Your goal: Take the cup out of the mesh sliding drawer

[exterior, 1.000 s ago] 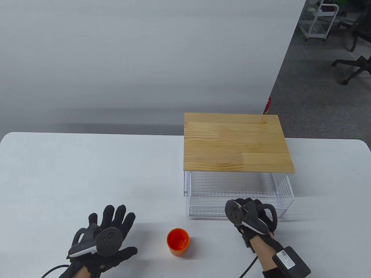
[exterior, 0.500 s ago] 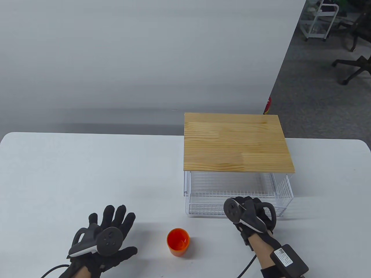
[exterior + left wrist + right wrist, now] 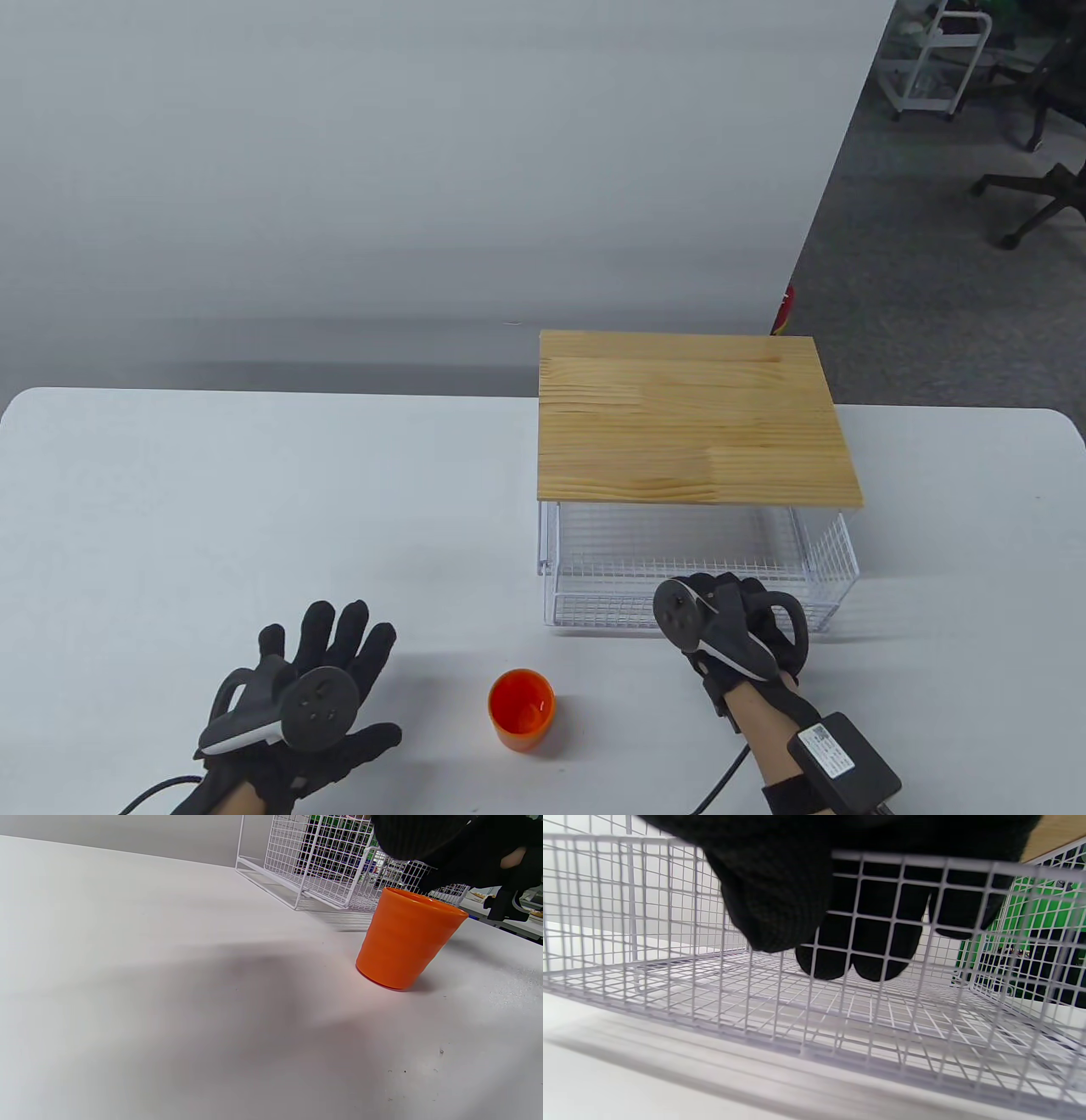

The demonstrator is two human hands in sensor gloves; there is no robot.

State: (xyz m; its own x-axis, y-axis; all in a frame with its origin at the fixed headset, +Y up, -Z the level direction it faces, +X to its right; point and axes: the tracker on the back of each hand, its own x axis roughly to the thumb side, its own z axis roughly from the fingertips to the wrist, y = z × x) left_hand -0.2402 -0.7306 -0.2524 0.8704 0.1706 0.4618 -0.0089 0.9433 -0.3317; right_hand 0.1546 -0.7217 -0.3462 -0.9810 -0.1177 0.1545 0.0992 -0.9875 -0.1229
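Note:
An orange cup (image 3: 521, 710) stands upright on the white table, in front of and left of the drawer; it also shows in the left wrist view (image 3: 407, 938). The white mesh drawer (image 3: 611, 594) sticks out a little from under the wooden-topped frame (image 3: 691, 418) and holds nothing. My right hand (image 3: 730, 620) grips the drawer's front rim, fingers (image 3: 865, 955) hooked inside the mesh and thumb outside. My left hand (image 3: 327, 671) lies open and flat on the table, left of the cup and apart from it.
The table's front edge is just below both hands. A white wall stands behind the table. Office chairs and a white cart stand on the floor at the far right.
My right hand has pushed the drawer's front rim a little back toward the frame. The cup and my left hand have not moved.

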